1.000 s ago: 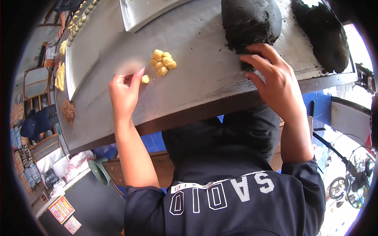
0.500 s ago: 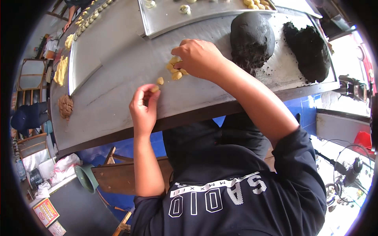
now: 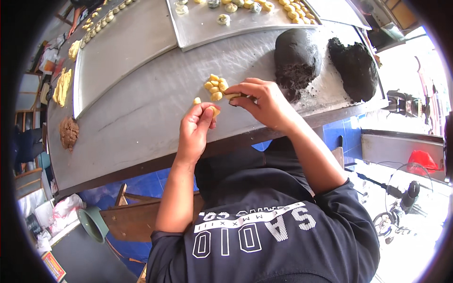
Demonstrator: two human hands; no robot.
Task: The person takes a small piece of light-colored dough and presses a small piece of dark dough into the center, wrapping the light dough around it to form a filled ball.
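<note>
The landmark is the cluster of small, rounded, pale yellow dough balls (image 3: 215, 87) on the grey metal-topped surface (image 3: 151, 113). The left hand (image 3: 192, 133), on its near-left side, pinches a pale yellow dough piece (image 3: 215, 112) between thumb and curled fingers. The right hand (image 3: 270, 104), to its right, grips a flattish yellow dough strip (image 3: 231, 96) between thumb and fingertips, just beside the cluster. A loose yellow dough ball (image 3: 197, 100) lies to its near left, by the left fingertips. Beyond the cluster and to its right sits a large rounded black dough mound (image 3: 297, 51).

The yellow pieces look light, soft and easily dented, probably slightly tacky or greasy; a gentle pinch at the sides should suit. The black mound looks heavy and dense, crumbly at its torn near end, so it is better taken by its smooth flanks.
</note>
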